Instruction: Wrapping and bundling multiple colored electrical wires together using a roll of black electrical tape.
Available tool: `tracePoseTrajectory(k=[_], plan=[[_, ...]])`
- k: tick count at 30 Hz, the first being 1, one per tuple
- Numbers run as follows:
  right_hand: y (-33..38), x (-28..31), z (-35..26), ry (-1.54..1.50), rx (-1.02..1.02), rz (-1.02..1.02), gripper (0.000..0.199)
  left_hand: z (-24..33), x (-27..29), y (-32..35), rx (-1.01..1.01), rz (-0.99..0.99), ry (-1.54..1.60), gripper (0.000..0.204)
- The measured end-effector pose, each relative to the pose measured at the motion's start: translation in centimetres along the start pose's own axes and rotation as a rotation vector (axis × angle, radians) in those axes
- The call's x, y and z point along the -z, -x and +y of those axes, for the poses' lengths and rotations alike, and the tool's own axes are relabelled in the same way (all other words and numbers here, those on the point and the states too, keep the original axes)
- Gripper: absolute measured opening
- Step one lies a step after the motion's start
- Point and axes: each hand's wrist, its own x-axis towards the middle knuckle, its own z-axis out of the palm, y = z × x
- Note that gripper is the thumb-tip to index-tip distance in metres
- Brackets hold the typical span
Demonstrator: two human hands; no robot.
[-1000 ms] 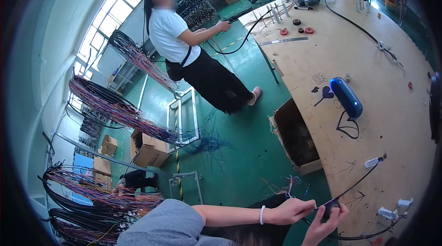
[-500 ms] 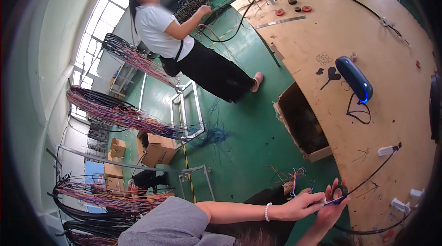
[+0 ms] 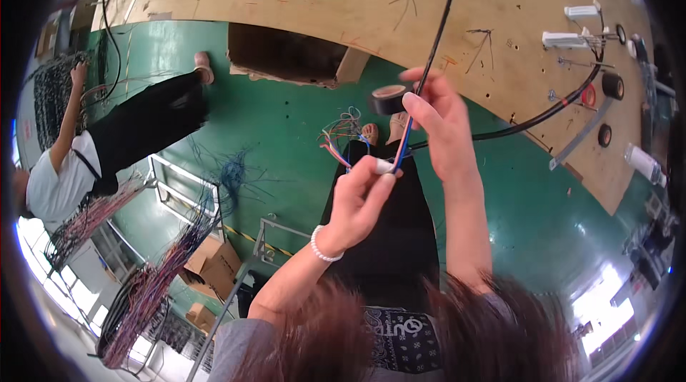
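Note:
My left hand point(image 3: 359, 202), a bead bracelet at its wrist, is closed around a bundle of thin wires point(image 3: 404, 140) with a white band point(image 3: 384, 166) at the fingertips. Loose coloured wire ends point(image 3: 346, 127) fan out beyond that hand. Higher up, my right hand point(image 3: 444, 123) pinches the black cable point(image 3: 441, 21) near where the blue and pink wires come out. A roll of black tape point(image 3: 390, 99) sits against the right thumb and fingers; whether they grip it or it hangs from its tape, I cannot tell.
Ahead is a wooden board table point(image 3: 286, 0) with white clips point(image 3: 564, 40), tape rolls point(image 3: 612, 85) and a thick black cable point(image 3: 532, 123) over its edge. An open cardboard box point(image 3: 354, 66) stands beneath it. At left are another person point(image 3: 68, 160), wire bundles point(image 3: 153, 278) and a metal frame point(image 3: 182, 200).
The view has swung right and down, so the table now lies ahead and both hands sit near the middle. Both hands stay on the wires and cable, with the tape roll by the right.

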Motion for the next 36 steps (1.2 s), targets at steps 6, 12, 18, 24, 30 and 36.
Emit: tracePoseTrajectory(k=[6, 12, 18, 24, 30, 36], plan=[[2.3, -0.4, 4.5, -0.555, -0.022, -0.028, 0.038, -0.4, -0.2, 0.4, -0.007, -0.051, 0.078, 0.011], [2.0, -0.2, 3.1, -0.404, 0.250, 0.017, 0.049, 0.4, -0.2, 0.7, -0.061, -0.090, -0.040, 0.010], [2.9, 0.0, 4.1, -0.222, 0.220, -0.097, 0.047, 0.5, 0.3, -0.1, -0.109, -0.048, -0.091, 0.005], [5.7, -2.0, -3.0, 0.924, 0.502, 0.085, 0.021, 0.1, 0.1, -0.3, -0.375, -0.024, -0.444, 0.008], [1.9, -2.9, 1.0, -0.015, 0.154, 0.259, 0.029, 0.4, 0.7, 0.2, -0.007, -0.118, 0.006, 0.006], [2.7, -2.7, 6.1, -0.822, 0.122, 0.094, 0.028, -0.3, 1.1, -0.4, 0.033, -0.169, 0.046, 0.009]])
